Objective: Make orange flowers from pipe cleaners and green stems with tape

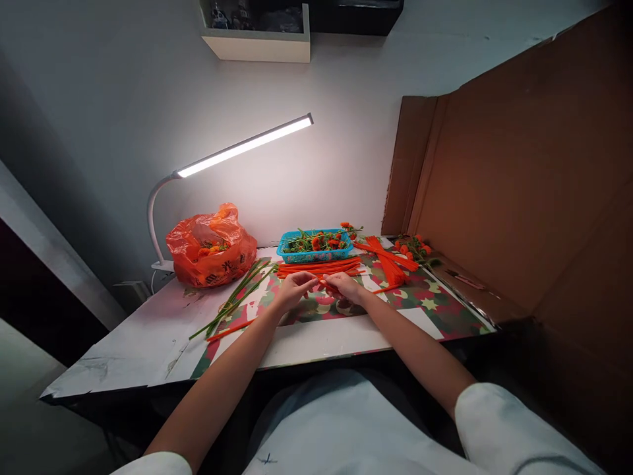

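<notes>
My left hand and my right hand meet over the patterned mat, both closed in a pinch. Between their fingertips runs a short stretch of orange pipe cleaner; the rest of it is hidden by my fingers. Just beyond my hands lies a row of orange pipe cleaners. Behind that row, a blue basket holds orange pompom-like flowers with green stems. Right of my right hand is a loose bundle of orange pipe cleaners. Long green stems lie left of my left hand.
An orange plastic bag with orange flowers in it stands at the back left, beside a lit desk lamp. More orange flowers lie at the back right. A tall cardboard sheet walls off the right side. Shelves hang above.
</notes>
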Tool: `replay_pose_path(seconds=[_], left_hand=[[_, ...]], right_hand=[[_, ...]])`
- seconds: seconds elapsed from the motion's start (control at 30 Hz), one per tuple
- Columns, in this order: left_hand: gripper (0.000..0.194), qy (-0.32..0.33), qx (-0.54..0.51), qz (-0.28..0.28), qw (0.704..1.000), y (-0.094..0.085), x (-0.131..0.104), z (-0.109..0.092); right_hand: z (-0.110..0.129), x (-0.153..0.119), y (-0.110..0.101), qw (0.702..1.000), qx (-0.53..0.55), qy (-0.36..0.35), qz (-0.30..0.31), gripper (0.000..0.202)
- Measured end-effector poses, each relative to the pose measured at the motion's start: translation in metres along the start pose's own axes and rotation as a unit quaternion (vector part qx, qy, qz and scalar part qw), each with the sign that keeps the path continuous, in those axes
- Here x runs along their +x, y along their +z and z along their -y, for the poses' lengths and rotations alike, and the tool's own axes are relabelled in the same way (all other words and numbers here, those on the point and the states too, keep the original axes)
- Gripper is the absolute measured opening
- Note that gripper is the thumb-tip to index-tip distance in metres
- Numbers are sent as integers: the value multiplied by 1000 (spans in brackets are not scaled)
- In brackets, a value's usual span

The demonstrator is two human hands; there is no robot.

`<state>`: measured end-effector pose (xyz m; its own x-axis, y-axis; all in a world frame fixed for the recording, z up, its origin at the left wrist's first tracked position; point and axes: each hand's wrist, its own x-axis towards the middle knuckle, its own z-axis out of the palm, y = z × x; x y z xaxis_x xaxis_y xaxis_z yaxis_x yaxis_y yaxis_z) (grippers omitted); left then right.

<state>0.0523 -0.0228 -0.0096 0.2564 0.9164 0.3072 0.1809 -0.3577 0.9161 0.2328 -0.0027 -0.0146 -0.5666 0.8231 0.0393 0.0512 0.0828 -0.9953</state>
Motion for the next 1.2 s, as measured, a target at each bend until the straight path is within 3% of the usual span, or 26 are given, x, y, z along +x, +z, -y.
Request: replay_pose_path(seconds=[0.3, 0.57, 0.9, 1.0, 1.1, 1.2], left_hand=[[34, 27, 27, 45, 998, -5, -1, 1], [33, 13, 117, 37, 992, -6, -5, -15], [37, 11, 117, 44, 992, -6, -2, -4], [35, 26, 146, 42, 988, -7, -1, -2], [34, 16, 143, 35, 989, -6, 0, 0], [34, -10, 121, 30, 992, -5, 0, 1]], right_hand=[[7, -7, -7, 994, 55, 57, 73, 43], [7, -6, -10, 999, -38, -4, 5, 40], [6, -8, -9, 984, -157, -69, -40, 39], [3, -9, -5, 941, -290, -145, -100, 31], [0, -9, -2, 844, -465, -223, -148, 22], [-2, -9, -1, 765, -570, -263, -146, 22]])
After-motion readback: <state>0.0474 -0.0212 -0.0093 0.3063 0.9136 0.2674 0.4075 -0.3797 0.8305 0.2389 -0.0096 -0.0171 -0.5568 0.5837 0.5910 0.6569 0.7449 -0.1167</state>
